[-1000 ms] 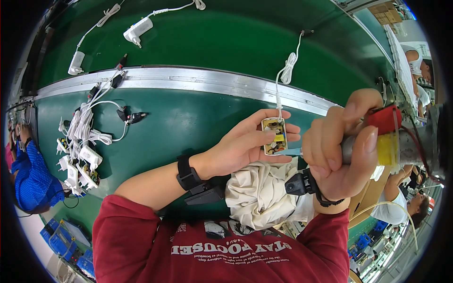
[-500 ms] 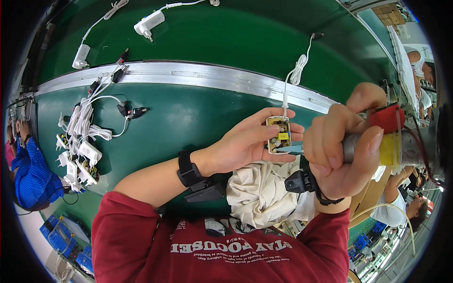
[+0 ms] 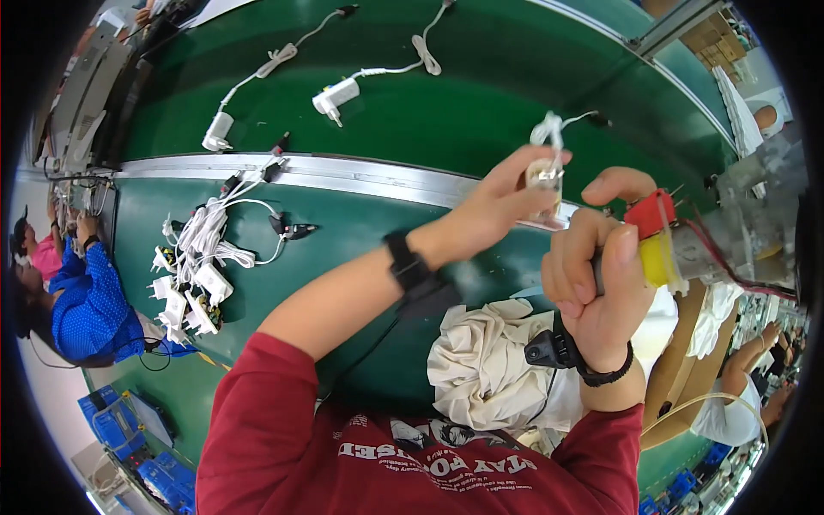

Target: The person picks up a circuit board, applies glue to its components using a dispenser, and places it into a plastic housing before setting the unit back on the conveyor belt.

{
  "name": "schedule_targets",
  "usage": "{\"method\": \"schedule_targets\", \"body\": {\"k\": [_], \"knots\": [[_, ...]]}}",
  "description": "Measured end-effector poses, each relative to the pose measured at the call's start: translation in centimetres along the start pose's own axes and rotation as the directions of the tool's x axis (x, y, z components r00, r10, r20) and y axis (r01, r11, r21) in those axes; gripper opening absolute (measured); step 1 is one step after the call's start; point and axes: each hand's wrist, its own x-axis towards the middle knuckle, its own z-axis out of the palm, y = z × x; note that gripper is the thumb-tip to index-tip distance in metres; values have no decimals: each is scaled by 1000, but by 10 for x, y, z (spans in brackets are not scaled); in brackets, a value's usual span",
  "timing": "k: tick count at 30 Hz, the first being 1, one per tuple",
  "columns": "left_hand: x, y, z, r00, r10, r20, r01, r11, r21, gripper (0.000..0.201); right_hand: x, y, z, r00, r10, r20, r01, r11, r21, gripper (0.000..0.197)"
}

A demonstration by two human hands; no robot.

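My left hand [image 3: 502, 202], smeared by motion, is closed around a white power adapter [image 3: 544, 178] at the far edge of the near bench, by the metal rail. Its white cable [image 3: 546, 130] runs away over the green belt. My right hand [image 3: 601, 266] grips a grey cylindrical hand tool [image 3: 721, 245] with a yellow band and a red switch block; wires trail along it. The tool's pale blue tapered tip [image 3: 526, 293] points left, apart from the adapter. Below that tip lies a crumpled cream cloth [image 3: 481, 360].
Several white adapters with tangled cables [image 3: 202, 266] lie on the bench at left. Two more adapters [image 3: 336, 99] rest on the green belt beyond the metal rail [image 3: 369, 174]. A co-worker in a blue sleeve [image 3: 99, 300] sits at far left. An open cardboard box [image 3: 687, 365] stands at right.
My left hand has carried the adapter away from the tool tip, up toward the rail, and its open circuit side no longer shows clearly. My right hand still holds the tool. The view has shifted.
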Motion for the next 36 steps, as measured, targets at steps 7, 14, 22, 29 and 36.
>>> {"method": "schedule_targets", "body": {"k": [7, 14, 22, 29, 36], "knots": [[50, 22, -12, 945, 319, -73, 190, -353, 916, 38, -3, -11, 8, 997, -15, -79, 17, 1000, 23, 33], [9, 109, -47, 672, 591, 446, 220, -735, 641, 30, -2, -25, -4, 991, 14, -132, -13, 1000, 7, 31], [-32, 139, -41, 769, 578, -275, 534, -343, 773, 30, -5, -38, -8, 991, 31, -131, -29, 999, 18, 29], [-57, 36, 23, 882, -31, -470, 72, 995, 68, 28, -1, -34, -7, 988, 1, -158, 2, 1000, 19, 27], [-71, -10, 26, 962, -71, -264, 104, 988, 116, 39, 7, -25, -10, 982, -8, -187, 8, 1000, 0, 26]]}}
